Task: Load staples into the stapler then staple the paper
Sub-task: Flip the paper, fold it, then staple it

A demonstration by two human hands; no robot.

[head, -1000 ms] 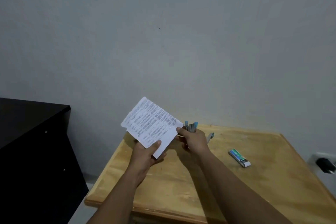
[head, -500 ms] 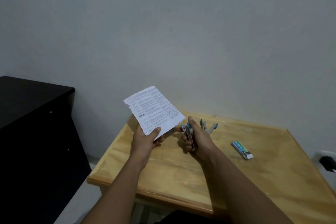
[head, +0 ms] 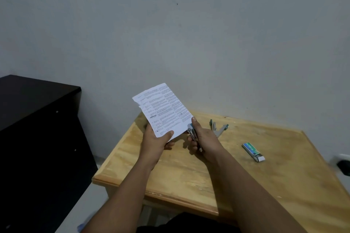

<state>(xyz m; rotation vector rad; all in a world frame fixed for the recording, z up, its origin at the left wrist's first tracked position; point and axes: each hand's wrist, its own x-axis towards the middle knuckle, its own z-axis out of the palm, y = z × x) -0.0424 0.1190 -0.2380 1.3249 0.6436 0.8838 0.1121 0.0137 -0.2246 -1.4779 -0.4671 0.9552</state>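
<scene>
The right hand (head: 203,141) grips a small metal stapler (head: 193,134), fingers curled under its body and the thumb laid along the top, with the thumb tip at the stapler's front end. That front end meets the lower right corner of the paper (head: 163,111), right beside the thumb tip; whether the corner sits inside the stapler's mouth cannot be told. The left hand (head: 157,143) holds the paper by its lower edge, thumb pressed on the printed face and the other fingers behind the sheet, mostly hidden. The paper stands tilted, its top leaning away towards the wall, raised above the near left part of the wooden table (head: 236,185). Its left edge looks torn or ragged near the top.

The sheet carries dense small print in columns, too fine to read. Farther right on the table, well apart from both hands, lies a small green and blue staple box (head: 252,151) with a white end; a mark on its lid may be a number but is not legible. Just beyond the right hand lies a second stapler (head: 217,128), grey with teal ends, spread open on the tabletop. A dark cabinet (head: 37,128) stands to the left of the table, and a grey wall (head: 189,34) rises behind.
</scene>
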